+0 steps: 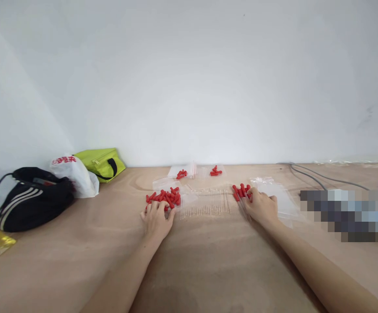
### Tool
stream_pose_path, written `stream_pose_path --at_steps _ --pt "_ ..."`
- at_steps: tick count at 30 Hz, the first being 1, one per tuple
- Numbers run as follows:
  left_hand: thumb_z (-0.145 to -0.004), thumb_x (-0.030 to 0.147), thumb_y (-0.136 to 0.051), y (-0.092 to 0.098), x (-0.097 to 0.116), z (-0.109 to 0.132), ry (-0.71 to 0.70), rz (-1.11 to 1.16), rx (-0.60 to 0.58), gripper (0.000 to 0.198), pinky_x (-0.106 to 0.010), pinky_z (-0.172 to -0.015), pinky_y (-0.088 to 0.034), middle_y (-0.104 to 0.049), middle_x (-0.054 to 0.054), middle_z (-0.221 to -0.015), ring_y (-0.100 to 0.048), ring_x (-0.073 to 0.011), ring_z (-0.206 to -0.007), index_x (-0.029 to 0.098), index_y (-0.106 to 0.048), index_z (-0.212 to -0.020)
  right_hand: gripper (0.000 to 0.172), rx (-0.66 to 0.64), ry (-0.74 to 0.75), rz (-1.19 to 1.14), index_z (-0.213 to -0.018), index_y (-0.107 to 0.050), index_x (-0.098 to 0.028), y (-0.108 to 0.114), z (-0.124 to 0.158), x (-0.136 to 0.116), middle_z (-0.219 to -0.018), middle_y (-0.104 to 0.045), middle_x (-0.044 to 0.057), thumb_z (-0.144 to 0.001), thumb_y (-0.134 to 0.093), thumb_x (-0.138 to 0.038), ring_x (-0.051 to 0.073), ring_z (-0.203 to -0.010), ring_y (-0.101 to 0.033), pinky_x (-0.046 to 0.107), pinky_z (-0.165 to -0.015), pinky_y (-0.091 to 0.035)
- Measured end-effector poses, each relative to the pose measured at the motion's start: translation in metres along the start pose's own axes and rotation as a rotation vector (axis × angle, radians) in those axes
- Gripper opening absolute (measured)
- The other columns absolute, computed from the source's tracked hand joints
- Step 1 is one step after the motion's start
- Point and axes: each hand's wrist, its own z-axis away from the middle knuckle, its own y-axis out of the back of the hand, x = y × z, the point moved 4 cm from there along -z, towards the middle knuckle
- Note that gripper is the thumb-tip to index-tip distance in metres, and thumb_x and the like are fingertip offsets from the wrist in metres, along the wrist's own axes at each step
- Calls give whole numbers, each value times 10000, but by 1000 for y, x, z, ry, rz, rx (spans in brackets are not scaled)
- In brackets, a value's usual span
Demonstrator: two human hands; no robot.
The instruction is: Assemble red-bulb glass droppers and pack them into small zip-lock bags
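Head view: a person's two bare hands are working over a wood-toned counter [208,269] against a pale wall. The left hand [157,219] is resting at the near edge of a loose heap of small red pieces [169,197]; its fingers are bending onto them, but whether its grip is grasping one, I cannot tell. The right hand [263,206] is bending its fingers over a smaller red cluster [242,190], also hiding whether its grip is clenched on anything. Between the hands, thin pale sticks [208,208] are lying in a row, and clear plastic bags [270,195] are spreading beside the right hand. Two smaller red groups, one left [181,174] and one right [215,171], are sitting farther back.

The loose heap is looking likely to scatter if the left fingers press unevenly. A hand sweeping inward could be knocking the sticks out of line, and the flimsy bags could be sliding if the right wrist catches them.
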Motion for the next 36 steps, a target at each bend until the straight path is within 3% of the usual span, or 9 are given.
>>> stream_pose_path --at_steps 6,15,19,22,24,27,31,33,36 --pt "-765 394 -541 -1 4 -5 -23 -18 56 198 -402 -755 -291 -575 -66 -835 -491 -263 -864 203 -594 -766 236 71 146 -42 -726 -610 -185 2 3 -22 -785 -660 68 -794 -407 -283 214 -803 -558 331 -696 -233" --pt "-767 296 -509 5 6 -3 -37 24 190 155 -419 -777 -284 -585 -68 -788 -499 -259 -835 188 -595 -697 267 -167 57 102 -708 -656 -125 -8 -7 -53 -764 -662 136 -755 -424 -248 258 -764 -588 382 -711 -272" --pt "-755 275 -523 18 18 13 -245 229 298 115 -405 -782 -300 -582 -56 -778 -510 -231 -802 192 -599 -739 262 -164 62 112 -730 -654 -100 -12 -8 -57 -744 -658 155 -757 -432 -237 266 -722 -595 386 -692 -278" --pt "-725 238 -528 21 38 27 -571 431 163 79 -367 -761 -332 -566 -39 -755 -507 -199 -768 193 -590 -747 264 -146 91 119 -732 -649 -88 -12 -5 -61 -747 -655 166 -772 -416 -204 270 -731 -591 391 -706 -271" --pt "-691 203 -528 22 46 34 -691 494 36 62 -358 -748 -343 -558 -29 -740 -503 -188 -749 191 -574 -731 261 -129 108 125 -763 -641 -78 -10 -2 -62 -782 -650 176 -782 -400 -177 273 -773 -582 389 -720 -266" --pt "-644 190 -539 24 50 36 -690 522 -50 113 -375 -755 -352 -563 -30 -766 -505 -192 -753 189 -558 -755 262 -27 169 113 -820 -605 -76 -6 7 -61 -842 -629 182 -814 -373 -196 274 -828 -555 379 -730 -267" --pt "-680 310 -604 23 53 37 -642 535 -80 233 -370 -738 -391 -580 -51 -847 -523 -210 -785 191 -581 -879 259 221 437 -103 -767 -531 -132 -3 34 -60 -743 -596 98 -867 -311 -225 196 -703 -532 348 -734 -289" --pt "-691 365 -632 18 57 39 -644 539 -92 273 -362 -731 -410 -586 -56 -866 -534 -213 -793 195 -600 -902 256 234 570 -269 -762 -503 -155 -3 51 -59 -708 -581 56 -888 -288 -215 159 -649 -519 321 -730 -309" --pt "-742 304 -607 12 62 41 -622 569 -86 126 -344 -729 -421 -593 -44 -834 -545 -197 -783 201 -628 -812 208 146 691 -455 -847 -508 -171 -2 71 -59 -744 -596 45 -892 -306 -194 150 -669 -530 293 -700 -343"
